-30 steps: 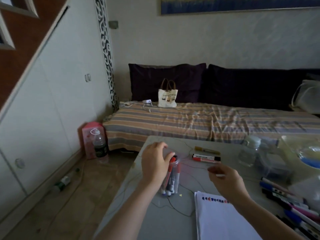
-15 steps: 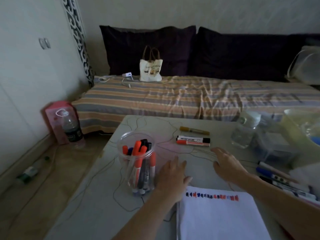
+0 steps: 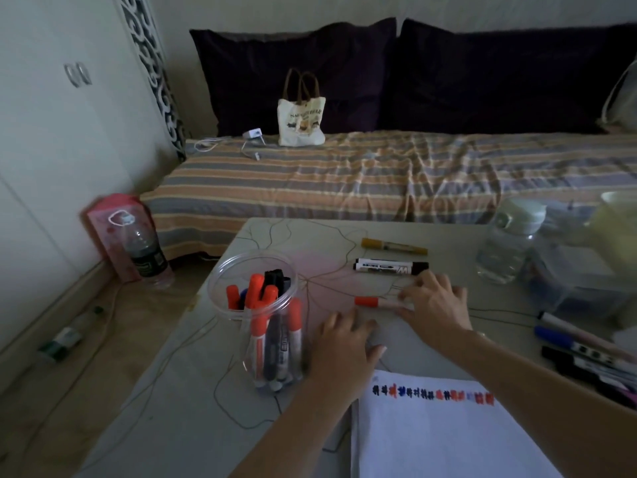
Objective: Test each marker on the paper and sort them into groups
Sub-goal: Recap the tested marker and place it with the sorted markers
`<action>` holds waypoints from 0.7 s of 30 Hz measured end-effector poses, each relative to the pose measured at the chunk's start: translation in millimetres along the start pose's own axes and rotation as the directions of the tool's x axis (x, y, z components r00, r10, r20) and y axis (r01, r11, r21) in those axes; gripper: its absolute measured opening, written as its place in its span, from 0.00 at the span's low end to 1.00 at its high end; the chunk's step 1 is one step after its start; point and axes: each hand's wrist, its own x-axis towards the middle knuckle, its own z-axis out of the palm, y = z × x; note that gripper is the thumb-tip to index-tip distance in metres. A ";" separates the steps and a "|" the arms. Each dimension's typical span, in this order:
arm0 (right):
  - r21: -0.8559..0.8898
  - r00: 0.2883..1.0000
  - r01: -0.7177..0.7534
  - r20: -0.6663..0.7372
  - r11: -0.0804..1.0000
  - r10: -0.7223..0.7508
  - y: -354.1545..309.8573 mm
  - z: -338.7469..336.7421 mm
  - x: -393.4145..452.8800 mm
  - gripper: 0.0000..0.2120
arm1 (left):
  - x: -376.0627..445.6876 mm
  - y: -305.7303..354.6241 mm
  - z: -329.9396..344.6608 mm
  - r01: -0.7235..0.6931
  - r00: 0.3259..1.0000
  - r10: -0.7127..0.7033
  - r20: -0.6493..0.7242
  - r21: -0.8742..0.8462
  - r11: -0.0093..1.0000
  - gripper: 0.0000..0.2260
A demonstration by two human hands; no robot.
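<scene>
A clear plastic jar (image 3: 224,270) stands on the table's left part with several orange-capped and dark markers upright in it. My left hand (image 3: 341,353) lies flat on the table just right of the jar. Farther back, my right hand (image 3: 434,301) pinches the right end of an orange-capped marker (image 3: 374,301) that lies close to the tabletop. Behind it lie a black-capped marker (image 3: 389,267) and a yellow marker (image 3: 393,246). The white paper (image 3: 431,439) in front of me carries a row of coloured test scribbles along its top edge.
Several more markers (image 3: 586,353) lie in a heap at the table's right edge. A clear water bottle (image 3: 506,243) and plastic containers (image 3: 579,270) stand at the back right. The grey table (image 3: 193,391) has thin line markings. A striped bed (image 3: 379,174) lies beyond.
My left hand let go of the jar and came to rest on the table to its right. My right hand reached the orange-capped marker and drew it away from the black one.
</scene>
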 end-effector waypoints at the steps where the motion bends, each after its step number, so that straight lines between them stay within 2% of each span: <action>1: -0.003 1.000 -0.001 0.015 1.000 0.002 -2.3 -1.4 -4.5 0.18 | -2.4 0.6 -0.7 0.009 1.000 -0.009 0.004 -0.034 0.999 0.21; 3: 0.053 1.000 -0.007 0.001 0.999 0.007 -5.2 -5.1 -15.7 0.15 | -7.2 1.2 -1.8 0.011 1.000 -0.010 0.008 -0.104 0.994 0.21; 5: 0.238 0.998 -0.052 0.030 0.970 0.046 -5.6 -14.5 -33.9 0.12 | -12.5 1.0 -4.8 0.016 0.999 -0.022 -0.025 -0.216 0.976 0.17; 8: 0.528 0.984 -0.165 0.143 0.833 0.105 4.1 -34.6 -70.7 0.07 | -23.0 15.4 -25.1 0.092 0.987 -0.144 -0.064 -0.508 0.857 0.18; 10: 0.665 0.965 -0.252 0.231 0.703 0.127 9.5 -47.8 -99.4 0.04 | -34.2 35.5 -44.5 0.159 0.973 -0.231 -0.010 -0.696 0.700 0.18; 11: 0.713 0.957 -0.281 0.261 0.643 0.129 11.9 -56.7 -116.0 0.04 | -40.9 50.0 -54.8 0.204 0.965 -0.257 0.058 -0.781 0.590 0.17; 14: 0.761 0.955 -0.279 0.283 0.585 0.087 8.8 -69.1 -145.5 0.05 | -58.8 81.7 -71.5 0.312 0.929 -0.254 0.269 -0.938 0.150 0.11; 16: 0.789 0.938 -0.322 0.339 0.524 0.067 1.9 -82.5 -159.2 0.07 | -71.1 95.1 -79.9 0.308 0.921 -0.222 0.319 -0.948 -0.084 0.08; 17: 0.801 0.923 -0.360 0.379 0.478 0.060 -1.0 -88.7 -164.4 0.08 | -76.3 99.1 -82.1 0.296 0.921 -0.212 0.326 -0.941 -0.164 0.08; 19: 0.805 0.882 -0.447 0.470 0.391 0.040 -5.8 -100.2 -172.8 0.12 | -83.9 102.2 -82.6 0.289 0.921 -0.189 0.341 -0.923 -0.255 0.09; 21: 0.794 0.864 -0.475 0.502 0.379 0.031 -5.8 -103.5 -179.2 0.18 | -88.9 105.5 -79.1 0.312 0.919 -0.165 0.358 -0.917 -0.248 0.09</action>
